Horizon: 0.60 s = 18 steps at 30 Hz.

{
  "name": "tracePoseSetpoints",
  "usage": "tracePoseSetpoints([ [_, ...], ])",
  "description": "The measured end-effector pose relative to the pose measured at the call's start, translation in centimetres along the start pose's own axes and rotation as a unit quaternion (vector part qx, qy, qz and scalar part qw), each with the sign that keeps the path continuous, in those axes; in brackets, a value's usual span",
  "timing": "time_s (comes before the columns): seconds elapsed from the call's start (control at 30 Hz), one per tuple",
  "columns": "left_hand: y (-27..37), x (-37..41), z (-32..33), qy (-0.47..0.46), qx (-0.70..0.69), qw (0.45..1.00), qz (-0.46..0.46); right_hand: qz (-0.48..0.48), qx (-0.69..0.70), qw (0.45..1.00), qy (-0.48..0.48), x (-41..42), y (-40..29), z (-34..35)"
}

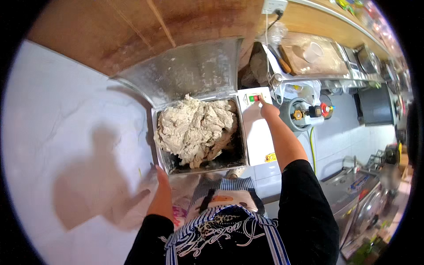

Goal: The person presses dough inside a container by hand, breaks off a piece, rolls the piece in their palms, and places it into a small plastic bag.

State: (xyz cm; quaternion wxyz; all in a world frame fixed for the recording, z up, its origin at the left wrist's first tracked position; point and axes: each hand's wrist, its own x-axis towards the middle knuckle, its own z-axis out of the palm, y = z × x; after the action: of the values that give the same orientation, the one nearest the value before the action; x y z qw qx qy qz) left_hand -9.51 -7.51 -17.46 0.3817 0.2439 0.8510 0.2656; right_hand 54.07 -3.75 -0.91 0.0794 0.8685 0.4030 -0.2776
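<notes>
A large rough mass of pale dough point(195, 127) sits in the metal tub of a dough mixer point(243, 139), heaped up towards the left side. The mixer's metal lid point(185, 69) is raised at the back. On the white housing right of the tub, the index finger of my right hand point(270, 109) touches the red button point(257, 98), beside a green button point(251, 98). My right hand holds nothing visible. At the tub's front left corner is my left hand point(161, 175), its thumb showing along the edge; its other fingers are hidden or unclear.
Right of the mixer stands a grey gas cylinder point(294, 114) with a regulator and a yellow-green hose point(312, 149). A counter behind holds a cutting board point(314, 61), a white cup point(313, 52) and a wooden-handled knife point(284, 64). A metal sink point(341, 185) is farther right.
</notes>
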Motion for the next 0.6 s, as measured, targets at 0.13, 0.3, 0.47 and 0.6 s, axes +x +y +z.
tracePoseSetpoints([
  [0.13, 3.2, -6.1, 0.7, -0.001, 0.036, 0.991, 0.128, -0.071, 0.069, 0.994, 0.052, -1.0, -0.1, 0.0],
  [0.3, 10.1, -16.6, 1.4, 0.159, 0.154, 0.939, 0.264, -0.073, 0.209, 0.972, 0.083, -9.7, -1.5, 8.0],
  [0.47, 7.7, -15.9, 1.6, 0.155, 0.138, 0.937, 0.281, -0.030, 0.219, 0.974, 0.052, -13.6, -1.6, 9.8],
  [0.6, 6.6, -14.6, 0.6, 0.152, 0.122, 0.949, 0.249, -0.065, 0.145, 0.984, 0.079, -8.3, -0.7, 4.1],
])
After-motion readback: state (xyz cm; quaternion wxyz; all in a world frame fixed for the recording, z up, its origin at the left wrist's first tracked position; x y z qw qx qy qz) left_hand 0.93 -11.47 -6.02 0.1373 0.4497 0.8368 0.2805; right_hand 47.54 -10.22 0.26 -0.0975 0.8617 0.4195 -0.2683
